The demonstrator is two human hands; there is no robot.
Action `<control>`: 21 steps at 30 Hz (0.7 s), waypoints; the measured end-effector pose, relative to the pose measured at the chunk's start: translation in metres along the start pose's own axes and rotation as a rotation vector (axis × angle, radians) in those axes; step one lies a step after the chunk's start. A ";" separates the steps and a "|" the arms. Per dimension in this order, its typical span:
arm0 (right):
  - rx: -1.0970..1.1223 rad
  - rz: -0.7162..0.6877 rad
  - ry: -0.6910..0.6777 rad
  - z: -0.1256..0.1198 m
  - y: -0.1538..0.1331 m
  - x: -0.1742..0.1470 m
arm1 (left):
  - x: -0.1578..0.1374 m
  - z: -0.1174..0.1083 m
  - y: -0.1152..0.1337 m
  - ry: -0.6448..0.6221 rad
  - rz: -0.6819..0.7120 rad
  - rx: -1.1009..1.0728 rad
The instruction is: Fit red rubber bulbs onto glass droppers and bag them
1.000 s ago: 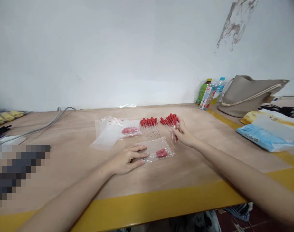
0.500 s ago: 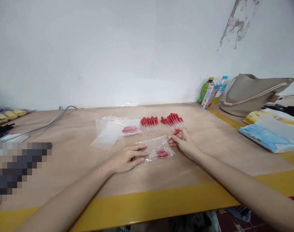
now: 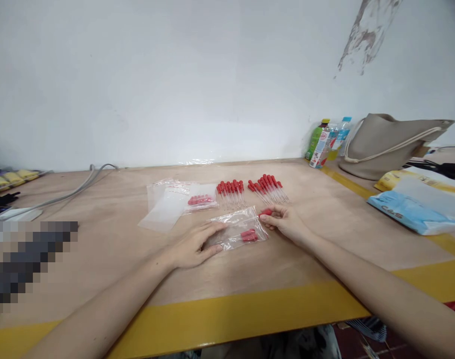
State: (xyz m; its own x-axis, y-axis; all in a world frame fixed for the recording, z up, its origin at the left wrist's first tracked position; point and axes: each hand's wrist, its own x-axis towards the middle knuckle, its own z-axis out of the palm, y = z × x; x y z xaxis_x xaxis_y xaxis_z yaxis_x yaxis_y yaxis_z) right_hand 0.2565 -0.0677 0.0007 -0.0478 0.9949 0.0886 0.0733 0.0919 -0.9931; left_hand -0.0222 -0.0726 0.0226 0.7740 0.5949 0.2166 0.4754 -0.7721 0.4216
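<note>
A clear zip bag (image 3: 232, 230) lies flat with red-bulbed droppers (image 3: 249, 235) inside, bulbs toward its right end. My left hand (image 3: 199, 243) rests over the bag's left end, thumb and fingers spread apart. At the bag's right end, my right hand (image 3: 283, 222) pinches another dropper (image 3: 265, 214) by its red bulb; its stem points left into the bag's mouth. Behind are two groups of loose droppers, a left group (image 3: 230, 188) and a right group (image 3: 267, 187), bulbs pointing away from me. A filled bag (image 3: 201, 200) of droppers sits beside empty clear bags (image 3: 163, 212).
Drink bottles (image 3: 320, 144) and a grey-beige bag (image 3: 384, 144) stand at the back right. A blue packet (image 3: 410, 212) lies at right. A grey cable (image 3: 74, 192) crosses the left side. Yellow tape (image 3: 227, 316) runs along the table's front edge.
My right hand has moved slightly down, and its dropper's stem has gone into the bag's open end. My left hand has stayed on the bag, with its fingers shifted slightly.
</note>
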 end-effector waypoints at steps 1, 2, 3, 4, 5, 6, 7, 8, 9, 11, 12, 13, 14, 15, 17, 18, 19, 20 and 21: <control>-0.081 -0.046 -0.021 0.000 0.001 0.000 | 0.000 0.000 0.000 0.000 0.000 0.001; -0.177 -0.102 -0.041 0.000 0.001 0.000 | 0.000 0.000 0.000 0.002 0.000 0.002; -0.280 -0.165 -0.067 -0.001 0.001 0.000 | 0.000 0.000 0.000 0.004 0.000 0.002; -0.383 -0.230 -0.100 -0.002 0.001 0.000 | 0.000 0.000 0.000 0.005 0.000 0.003; -0.478 -0.288 -0.136 -0.003 0.001 0.001 | 0.000 0.000 0.000 0.002 -0.002 0.005; -0.556 -0.332 -0.171 -0.003 0.000 0.001 | 0.000 0.000 -0.001 0.000 -0.004 0.009; -0.615 -0.365 -0.211 -0.003 -0.001 0.001 | 0.000 0.000 -0.001 -0.005 -0.007 0.012; -0.653 -0.390 -0.251 -0.003 -0.002 0.001 | 0.000 0.000 -0.001 -0.010 -0.009 0.016; -0.671 -0.404 -0.283 -0.001 -0.003 0.001 | 0.000 0.000 -0.001 -0.015 -0.010 0.020; -0.626 -0.398 -0.320 0.002 -0.005 0.000 | 0.000 0.000 -0.001 -0.020 -0.007 0.023; -0.570 -0.375 -0.319 0.004 -0.006 0.000 | 0.000 0.000 -0.001 -0.021 -0.005 0.024; -0.511 -0.341 -0.312 0.006 -0.006 0.000 | 0.000 0.001 -0.001 -0.021 -0.004 0.024; -0.468 -0.308 -0.306 0.006 -0.006 0.000 | 0.000 0.001 -0.001 -0.020 -0.005 0.025; -0.452 -0.287 -0.311 0.006 -0.006 0.000 | 0.000 0.001 -0.002 -0.021 -0.008 0.027; -0.500 -0.306 -0.335 0.004 -0.005 0.002 | 0.000 0.001 -0.003 -0.027 -0.017 0.032; -0.540 -0.335 -0.337 0.001 -0.005 0.003 | 0.001 0.001 -0.003 -0.033 -0.017 0.034; -0.577 -0.358 -0.316 -0.002 -0.005 0.006 | 0.001 0.001 -0.004 -0.039 -0.013 0.036; -0.606 -0.359 -0.268 -0.005 -0.005 0.009 | 0.001 0.001 -0.005 -0.045 -0.006 0.036; -0.634 -0.339 -0.199 -0.009 -0.005 0.013 | 0.001 0.002 -0.006 -0.050 0.002 0.035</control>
State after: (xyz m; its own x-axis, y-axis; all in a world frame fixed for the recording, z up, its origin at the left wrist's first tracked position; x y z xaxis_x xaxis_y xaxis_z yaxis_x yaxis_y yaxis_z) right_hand 0.2644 -0.0550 0.0076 -0.3452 0.8870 0.3068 0.5798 0.4586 -0.6734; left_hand -0.0236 -0.0679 0.0190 0.7943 0.5824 0.1730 0.4876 -0.7809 0.3904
